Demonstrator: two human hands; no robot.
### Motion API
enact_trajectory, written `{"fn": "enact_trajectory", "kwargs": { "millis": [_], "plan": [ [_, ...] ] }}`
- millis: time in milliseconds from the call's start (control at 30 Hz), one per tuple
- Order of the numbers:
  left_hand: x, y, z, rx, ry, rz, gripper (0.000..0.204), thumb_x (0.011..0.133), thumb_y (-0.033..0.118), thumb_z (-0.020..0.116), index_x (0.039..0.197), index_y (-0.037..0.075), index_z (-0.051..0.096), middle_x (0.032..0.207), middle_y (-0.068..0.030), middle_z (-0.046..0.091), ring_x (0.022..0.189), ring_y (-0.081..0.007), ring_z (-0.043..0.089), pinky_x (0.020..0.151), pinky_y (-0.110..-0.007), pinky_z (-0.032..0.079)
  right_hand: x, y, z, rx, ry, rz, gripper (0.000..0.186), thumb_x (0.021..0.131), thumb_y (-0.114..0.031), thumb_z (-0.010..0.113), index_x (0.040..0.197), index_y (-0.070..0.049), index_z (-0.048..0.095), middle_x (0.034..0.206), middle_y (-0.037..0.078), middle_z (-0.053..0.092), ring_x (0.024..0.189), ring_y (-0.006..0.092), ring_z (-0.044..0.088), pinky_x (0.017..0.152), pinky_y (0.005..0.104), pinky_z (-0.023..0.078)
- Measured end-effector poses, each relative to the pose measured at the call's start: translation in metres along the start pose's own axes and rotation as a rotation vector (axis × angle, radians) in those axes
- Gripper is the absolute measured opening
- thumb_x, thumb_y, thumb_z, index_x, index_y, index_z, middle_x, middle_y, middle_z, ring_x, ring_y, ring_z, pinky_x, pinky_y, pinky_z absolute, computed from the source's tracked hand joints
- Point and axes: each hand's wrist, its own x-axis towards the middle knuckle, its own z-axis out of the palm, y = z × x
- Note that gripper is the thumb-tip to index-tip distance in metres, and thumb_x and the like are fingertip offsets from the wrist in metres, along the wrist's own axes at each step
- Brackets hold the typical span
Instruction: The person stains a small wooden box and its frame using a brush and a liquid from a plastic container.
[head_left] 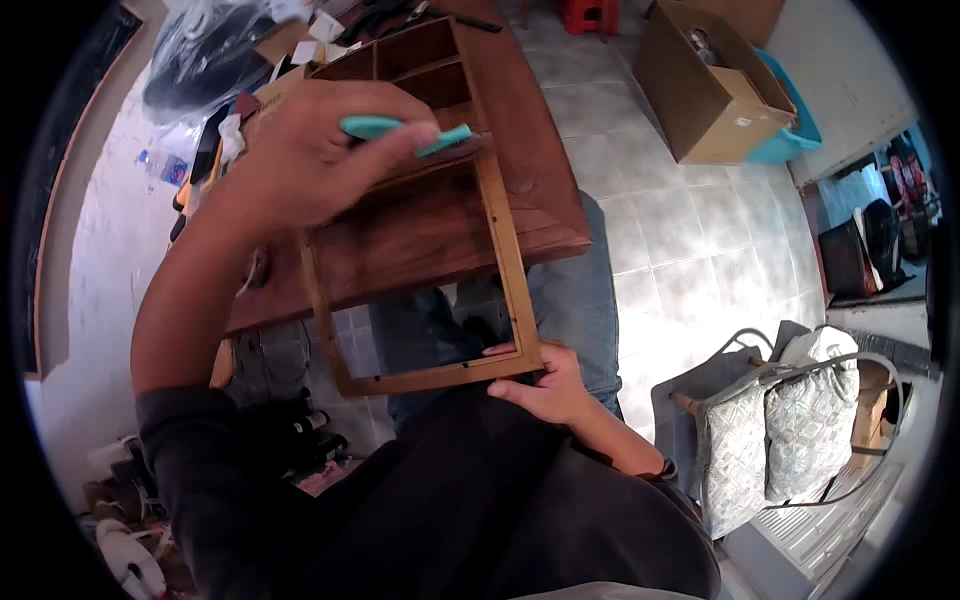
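A wooden frame [512, 255] lies on the reddish-brown table, its near end jutting past the table edge over my lap. The near section is open through the middle, and smaller divided compartments fill the far part. My left hand [335, 150] is closed round a slim tool with a teal handle [447, 140] above the frame. The tool's greyish tip meets the right side rail near a crossbar; its exact kind is unclear. At the frame's near right corner, my right hand [550, 388] grips the edge, with the thumb near the lower rail and fingers partly hidden.
The table [545, 190] carries plastic-wrapped things [215, 65] and clutter at its far left. A cardboard box [710, 95] and a teal bin [795, 130] stand on the tiled floor at the far right. Nearer right is a chair with patterned cushions [810, 420].
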Motion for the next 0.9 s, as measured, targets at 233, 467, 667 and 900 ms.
{"fn": "enact_trajectory", "kwargs": {
  "millis": [233,467,667,900],
  "plan": [
    [-0.065,0.000,-0.028,0.289,-0.073,-0.092,0.010,0.094,0.010,0.070,0.094,0.000,0.072,0.082,-0.0136,0.069,0.073,-0.0269,0.065,0.066,-0.037,0.050,0.011,0.004,0.003,-0.159,-0.156,-0.047,0.035,0.079,-0.013,0.089,0.109,-0.001,0.074,0.102,0.008,0.076,0.084,0.0125,0.071,0.076,0.0274,0.055],
    [-0.157,0.004,-0.071,0.271,0.335,-0.425,0.016,0.099,0.012,0.066,0.095,-0.002,0.071,0.073,-0.0058,0.065,0.065,-0.0163,0.060,0.062,-0.031,0.047,0.014,0.035,0.017,-0.155,-0.165,0.230,0.024,0.088,-0.010,0.075,0.111,-0.003,0.074,0.090,0.003,0.070,0.079,0.0077,0.060,0.074,0.0238,0.051],
    [-0.250,-0.004,-0.096,0.177,0.695,-0.886,0.023,0.101,0.020,0.067,0.103,-0.002,0.074,0.072,0.0015,0.062,0.065,-0.0044,0.053,0.057,-0.022,0.041,0.029,0.038,0.049,-0.285,-0.377,0.304,0.022,0.093,-0.014,0.073,0.110,0.000,0.072,0.084,0.007,0.068,0.075,0.0103,0.062,0.072,0.0259,0.052],
    [-0.278,-0.049,-0.081,0.336,0.428,-0.752,0.022,0.099,0.019,0.069,0.099,-0.001,0.074,0.075,0.0003,0.065,0.067,-0.0062,0.054,0.061,-0.026,0.045,0.029,0.043,0.078,-0.261,-0.406,0.305,0.022,0.091,-0.017,0.077,0.106,-0.001,0.073,0.096,0.009,0.075,0.090,0.0154,0.069,0.080,0.0298,0.055]
  ]
}}
